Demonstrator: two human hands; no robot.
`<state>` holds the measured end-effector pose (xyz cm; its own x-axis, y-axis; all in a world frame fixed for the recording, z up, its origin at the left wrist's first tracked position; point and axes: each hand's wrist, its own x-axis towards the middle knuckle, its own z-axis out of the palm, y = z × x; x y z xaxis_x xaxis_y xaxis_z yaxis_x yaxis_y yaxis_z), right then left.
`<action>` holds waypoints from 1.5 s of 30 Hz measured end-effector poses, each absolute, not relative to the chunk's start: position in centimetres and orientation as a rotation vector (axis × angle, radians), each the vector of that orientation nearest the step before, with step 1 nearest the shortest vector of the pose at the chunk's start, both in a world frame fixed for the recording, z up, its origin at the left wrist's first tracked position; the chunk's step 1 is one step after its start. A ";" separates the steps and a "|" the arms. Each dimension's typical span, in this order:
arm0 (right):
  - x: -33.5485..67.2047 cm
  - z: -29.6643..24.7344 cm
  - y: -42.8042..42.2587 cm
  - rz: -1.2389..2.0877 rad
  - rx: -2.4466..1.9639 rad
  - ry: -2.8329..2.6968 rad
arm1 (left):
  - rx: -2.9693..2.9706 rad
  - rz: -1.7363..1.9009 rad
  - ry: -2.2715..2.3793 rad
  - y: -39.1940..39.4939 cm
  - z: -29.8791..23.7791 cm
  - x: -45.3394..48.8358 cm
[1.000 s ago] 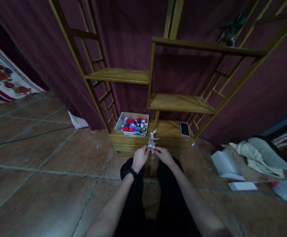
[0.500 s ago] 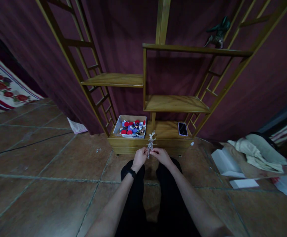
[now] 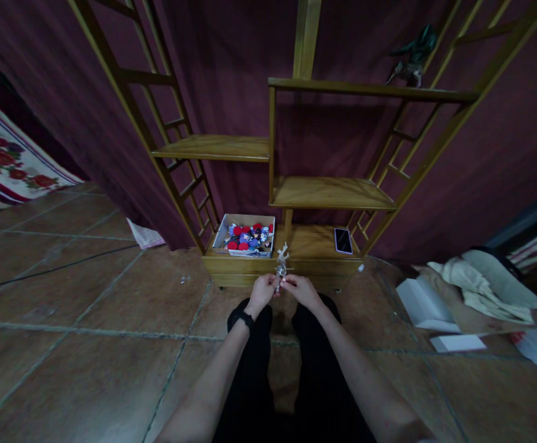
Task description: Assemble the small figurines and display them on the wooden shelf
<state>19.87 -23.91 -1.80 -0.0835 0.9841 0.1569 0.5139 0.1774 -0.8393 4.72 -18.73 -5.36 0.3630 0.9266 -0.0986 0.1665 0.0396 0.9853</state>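
Between my two hands, in front of the low wooden base of the shelf, is a small clear, shiny figurine [image 3: 281,264] with branching, antler-like parts at its top. My left hand [image 3: 262,291], with a dark band on the wrist, pinches its lower left side. Closed on the lower right side is my right hand [image 3: 300,289]. The figurine stands roughly upright, and the fingers hide part of its lower end. Just beyond it, to the left, an open cardboard box [image 3: 221,235] holds several small figures and round red pieces.
A phone [image 3: 343,240] lies on the right of the shelf's base [image 3: 314,243]. Higher up, a dark green figure [image 3: 414,56] stands on the upper right shelf [image 3: 342,88]. White boxes [image 3: 428,304] and cloth [image 3: 474,289] lie at the right. A cable [image 3: 56,269] crosses the tiled floor.
The figurine has turned or tilted slightly between my fingers, and its lower end now shows less. Both hands keep their grip in nearly the same place. The view has shifted very slightly.
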 end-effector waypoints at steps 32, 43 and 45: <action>19.8 -2.0 -23.7 0.799 -1.456 -1.738 | 1.437 0.823 1.093 -18.7 -5.1 4.6; 19.8 -1.7 -24.0 0.766 -1.488 -1.723 | 1.474 0.828 1.098 -18.7 -5.2 4.5; 19.8 -1.9 -23.9 0.779 -1.478 -1.727 | 1.471 0.830 1.092 -18.7 -5.2 4.5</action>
<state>19.83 -23.90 -1.85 -0.0814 0.9872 0.1371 0.5509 0.1592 -0.8192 4.50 -18.75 -5.16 0.3366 0.9397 -0.0605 0.1932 -0.0060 0.9811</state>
